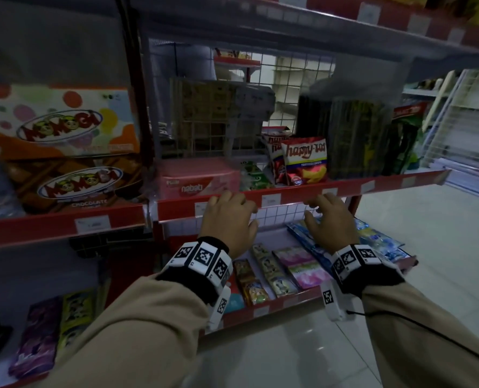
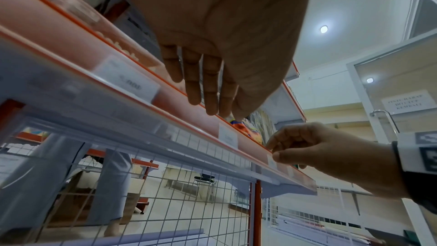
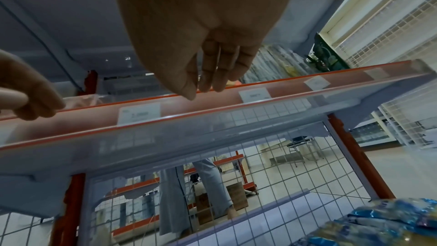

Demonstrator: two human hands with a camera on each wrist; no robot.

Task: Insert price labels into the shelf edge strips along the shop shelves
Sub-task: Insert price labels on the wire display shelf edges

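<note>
A red shelf edge strip with a clear cover runs along the middle shelf. It holds several white price labels, one between my hands and one just above my right knuckles. My left hand lies on the strip's top edge, fingers fairly straight in the left wrist view. My right hand pinches the strip's top edge, thumb in front, fingers behind. No loose label shows in either hand.
Snack bags and a pink wafer box stand behind the strip, and large Momogi boxes fill the left bay. Sachets lie on the lower shelf. A person's legs show through the wire mesh back. Tiled floor lies to the right.
</note>
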